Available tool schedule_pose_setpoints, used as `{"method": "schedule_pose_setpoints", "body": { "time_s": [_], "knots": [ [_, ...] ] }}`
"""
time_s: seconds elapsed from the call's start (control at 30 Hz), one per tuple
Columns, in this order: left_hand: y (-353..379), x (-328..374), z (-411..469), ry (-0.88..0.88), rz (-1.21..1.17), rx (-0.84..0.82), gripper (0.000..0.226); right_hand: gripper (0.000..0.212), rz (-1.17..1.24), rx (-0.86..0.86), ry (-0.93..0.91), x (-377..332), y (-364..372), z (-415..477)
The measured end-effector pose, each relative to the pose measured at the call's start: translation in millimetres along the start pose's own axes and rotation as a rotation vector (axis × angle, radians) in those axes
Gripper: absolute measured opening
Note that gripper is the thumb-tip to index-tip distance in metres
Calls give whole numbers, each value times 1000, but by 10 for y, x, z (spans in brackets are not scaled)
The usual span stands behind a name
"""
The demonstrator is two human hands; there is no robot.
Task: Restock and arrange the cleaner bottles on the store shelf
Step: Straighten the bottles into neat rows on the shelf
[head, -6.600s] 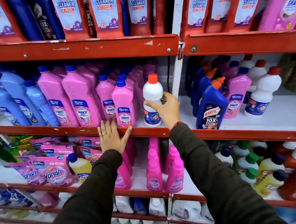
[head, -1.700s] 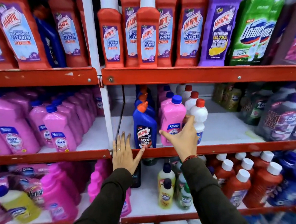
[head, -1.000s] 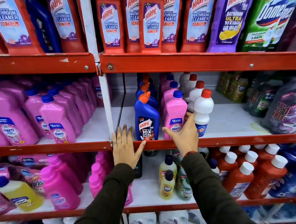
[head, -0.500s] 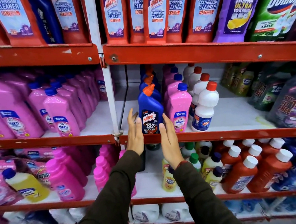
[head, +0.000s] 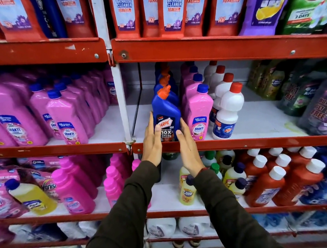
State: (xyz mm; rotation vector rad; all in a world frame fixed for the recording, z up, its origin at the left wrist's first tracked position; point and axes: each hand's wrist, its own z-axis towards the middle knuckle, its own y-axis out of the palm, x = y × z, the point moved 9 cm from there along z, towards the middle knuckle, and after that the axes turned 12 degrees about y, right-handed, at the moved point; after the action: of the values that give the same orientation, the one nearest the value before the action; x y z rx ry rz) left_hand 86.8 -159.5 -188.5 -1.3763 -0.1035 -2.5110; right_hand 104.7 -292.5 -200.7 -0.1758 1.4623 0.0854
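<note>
on the shelf (head: 236, 144), both hands flank blue bottle (head: 165, 112).

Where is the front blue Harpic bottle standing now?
The front blue Harpic bottle stands at the middle shelf's front edge, between the left hand and right hand, left of the pink Shakti bottle.

Red metal shelf rails (head: 211, 49) tier upward – white shelf boards (head: 258, 118), a white upright post (head: 120, 99) dividing two bays.

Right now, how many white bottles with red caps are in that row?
4, lined front to back: front, second, third, rearmost. More may hide behind.
</note>
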Motion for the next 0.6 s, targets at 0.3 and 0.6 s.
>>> {"method": "schedule_pose_setpoints", "body": {
  "time_s": [0.3,0.6],
  "knots": [
    [196,340,-301,328,440,219,62,32,53,433,-142,-27,-788,-337],
    [1106,201,-114,-102,-155,-38,88,51,195,91,-6,-76,-895,71]
  ]
}}
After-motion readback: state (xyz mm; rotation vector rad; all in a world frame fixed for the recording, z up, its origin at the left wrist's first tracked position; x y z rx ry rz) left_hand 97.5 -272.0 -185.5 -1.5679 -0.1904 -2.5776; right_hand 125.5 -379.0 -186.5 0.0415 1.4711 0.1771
